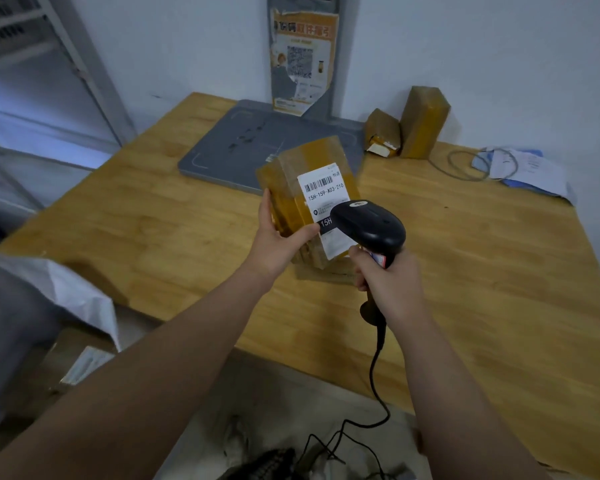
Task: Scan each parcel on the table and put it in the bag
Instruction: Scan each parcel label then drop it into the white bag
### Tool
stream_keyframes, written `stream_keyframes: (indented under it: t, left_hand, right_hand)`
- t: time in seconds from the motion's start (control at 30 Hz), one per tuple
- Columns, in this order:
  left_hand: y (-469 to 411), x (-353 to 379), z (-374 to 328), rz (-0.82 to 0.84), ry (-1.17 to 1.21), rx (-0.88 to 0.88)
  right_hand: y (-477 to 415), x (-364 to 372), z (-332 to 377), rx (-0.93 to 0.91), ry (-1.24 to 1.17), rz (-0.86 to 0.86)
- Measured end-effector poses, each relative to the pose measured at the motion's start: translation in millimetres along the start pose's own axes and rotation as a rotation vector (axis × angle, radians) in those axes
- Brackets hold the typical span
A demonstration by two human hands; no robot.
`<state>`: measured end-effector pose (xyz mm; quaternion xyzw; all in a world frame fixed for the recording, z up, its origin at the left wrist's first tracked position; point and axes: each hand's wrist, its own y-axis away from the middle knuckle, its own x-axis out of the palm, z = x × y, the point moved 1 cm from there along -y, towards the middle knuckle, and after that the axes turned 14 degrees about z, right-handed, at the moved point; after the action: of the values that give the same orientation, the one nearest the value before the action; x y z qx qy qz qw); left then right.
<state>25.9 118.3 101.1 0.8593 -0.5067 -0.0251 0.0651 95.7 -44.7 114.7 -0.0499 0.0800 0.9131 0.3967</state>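
A wooden table (465, 271) holds a flat grey board (222, 147), a small parcel (383, 131) beside a taller parcel (425, 121), a looped cable (465, 164) and papers (530, 171).

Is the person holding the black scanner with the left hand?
No, the right hand grips the scanner, while the left hand holds the parcel.

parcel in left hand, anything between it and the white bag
Nothing visible does. The left hand holds the parcel; the bag lies past the left edge of the table. The scanner is on the parcel's other side.
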Motion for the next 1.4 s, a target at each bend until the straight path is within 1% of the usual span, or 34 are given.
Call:
stream_keyframes:
  t: [0.07, 0.17, 0.27, 0.33, 0.43, 0.53, 0.63, 0.7, 0.77, 0.87, 0.93, 1.0, 1.07, 1.13, 1.2, 1.27, 1.3, 1.4]
  left_hand:
    - [16.3, -16.9, 5.5, -0.05, 0.048, -0.002]
    - [46.0, -50.3, 19.3, -0.145, 0.1, -0.014]
    - [85.1, -91.3, 36.1, -0.285, 0.113, -0.031]
    - [118.2, -119.6, 53.5, -0.4, 0.124, -0.035]
    - [179.2, -157.5, 87.4, -0.53, 0.063, -0.055]
    - [238.4, -202.2, 118.7, -0.598, 0.0, -0.188]
    - [280.0, -250.7, 135.9, -0.635, -0.068, -0.313]
    - [296.1, -279.1, 141.1, -0.649, -0.071, -0.332]
    - [305.1, -304.9, 142.4, -0.654, -0.057, -0.343]
    - [318.5, -337.8, 144.1, -0.633, -0.025, -0.426]
    - [331.7, -351.8, 146.1, -0.596, 0.014, -0.51]
    - [342.8, -361.9, 150.7, -0.506, -0.098, -0.602]
    - [345.4, -370.7, 160.1, -0.289, -0.337, -0.726]
    - [338.2, -374.6, 172.5, -0.008, -0.566, -0.875]
    - [326.2, -371.7, 188.1, 0.243, -0.694, -0.973]
    - [317.1, -362.5, 205.1, 0.437, -0.767, -1.01]
    - [313.7, -358.1, 215.3, 0.5, -0.8, -1.007]
    - [307.8, -348.7, 237.7, 0.584, -0.942, -0.995]
  right_hand:
    - [2.7, 18.8, 4.2, -0.009, -0.071, 0.076]
    - [8.8, 56.2, 10.0, -0.021, -0.213, 0.236]
    - [15.2, 102.1, 8.8, 0.057, -0.445, 0.445]
    - [18.6, 138.9, 4.0, 0.142, -0.532, 0.551]
    - [27.5, 201.4, -9.5, 0.223, -0.451, 0.617]
    - [42.2, 265.9, -27.0, 0.341, -0.304, 0.633]
    - [59.4, 318.8, -44.2, 0.427, -0.139, 0.705]
    - [69.1, 345.0, -55.2, 0.445, -0.04, 0.739]
    - [76.8, 366.2, -62.0, 0.44, 0.025, 0.731]
    - [83.9, 389.5, -64.9, 0.338, 0.121, 0.725]
    - [86.4, 400.4, -63.1, 0.3, 0.152, 0.752]
    - [88.1, 409.3, -62.6, 0.287, 0.176, 0.782]
    - [90.3, 416.3, -65.0, 0.289, 0.205, 0.792]
    - [93.6, 419.2, -70.0, 0.295, 0.232, 0.791]
    - [96.8, 417.3, -77.1, 0.291, 0.263, 0.765]
    - [100.3, 412.8, -85.3, 0.298, 0.267, 0.727]
    - [102.2, 410.4, -89.6, 0.308, 0.261, 0.709]
    - [107.4, 404.3, -103.0, 0.331, 0.268, 0.683]
